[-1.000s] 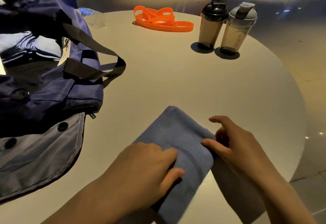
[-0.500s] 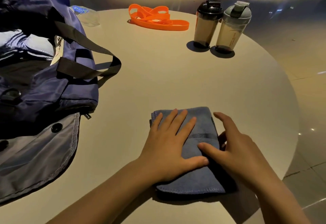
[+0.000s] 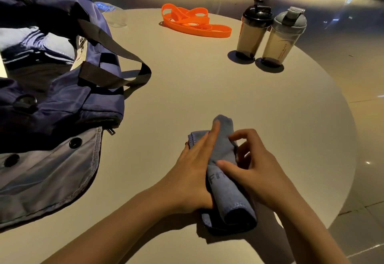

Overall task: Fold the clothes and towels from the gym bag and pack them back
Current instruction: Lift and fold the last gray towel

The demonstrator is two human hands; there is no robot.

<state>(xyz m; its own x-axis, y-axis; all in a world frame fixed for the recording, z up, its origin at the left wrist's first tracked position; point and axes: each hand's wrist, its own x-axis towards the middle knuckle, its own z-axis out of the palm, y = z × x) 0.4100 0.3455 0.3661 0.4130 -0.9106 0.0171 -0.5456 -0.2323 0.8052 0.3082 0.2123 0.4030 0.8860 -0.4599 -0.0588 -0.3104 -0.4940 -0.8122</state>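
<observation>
Partly under both hands [image 3: 193, 172], rolled towel [image 3: 226, 199].

A round, pale bench [image 3: 207, 89] carries everything. At its left lies an open navy bag [image 3: 68, 97], its grey flap [image 3: 45, 172] spread flat toward the near edge. At the near middle lies a blue towel [image 3: 226, 193], partly rolled. At the far side lie an orange band [image 3: 195, 24] in loops and a clear bottle [image 3: 115, 15] on its side just behind the bag. At the far right 2 shakers [image 3: 270, 35] stand upright, just beside each other.
</observation>
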